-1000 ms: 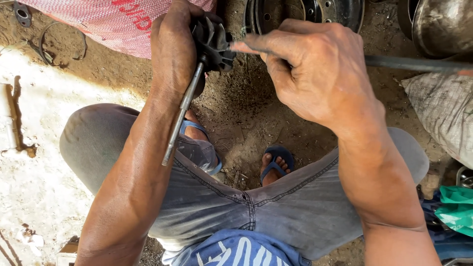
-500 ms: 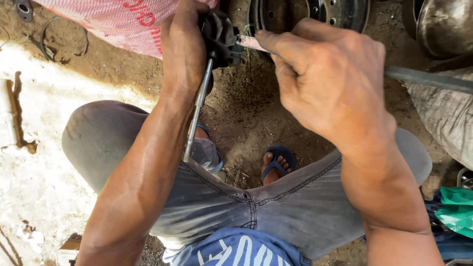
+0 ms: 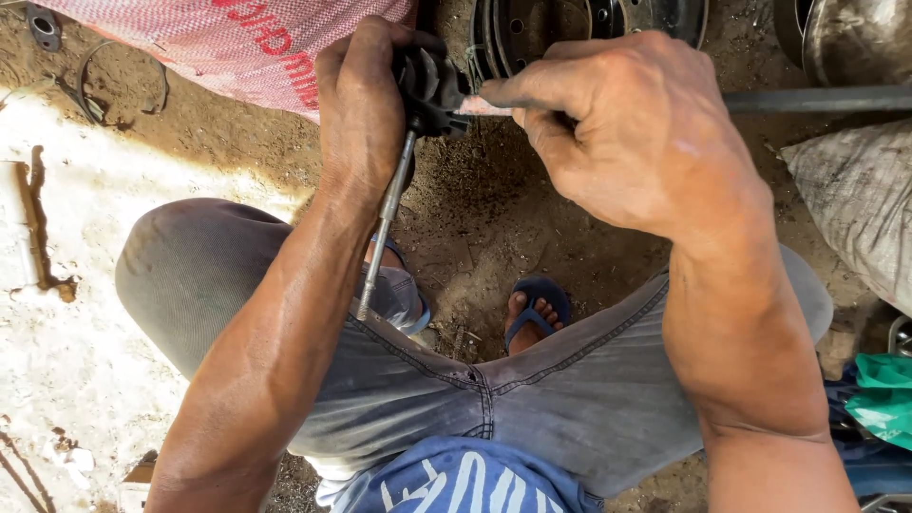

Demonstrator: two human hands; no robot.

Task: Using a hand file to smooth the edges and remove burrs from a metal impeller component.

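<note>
**Both hands closed on a dark metal part with a rod**

I am squatting over bare dirt ground (image 3: pixel 494 247), knees wide, forearms reaching forward and meeting ahead of me. My left hand (image 3: pixel 366 114) is wrapping its grip closed around a dark, greasy metal part (image 3: pixel 432 90), knuckles up, wrist bent slightly. A thin steel rod (image 3: pixel 385 228) is hanging down from that part, slanting toward my left knee. My right hand (image 3: pixel 627 133) is curling shut, pinching a small pale object (image 3: pixel 480 106) against the part's right side; what the object is I cannot tell.

A dark bar (image 3: pixel 817 99) is running out to the right from behind my right hand. A round perforated metal disc (image 3: pixel 589 24) is lying just beyond the hands. A red woven sack (image 3: pixel 237 43) is lying at upper left, a grey sack (image 3: pixel 855 209) at right, green plastic (image 3: pixel 883 399) at lower right. My foot in a blue sandal (image 3: pixel 537 309) is resting on the dirt between my knees. Pale, sunlit ground is lying at left.
</note>
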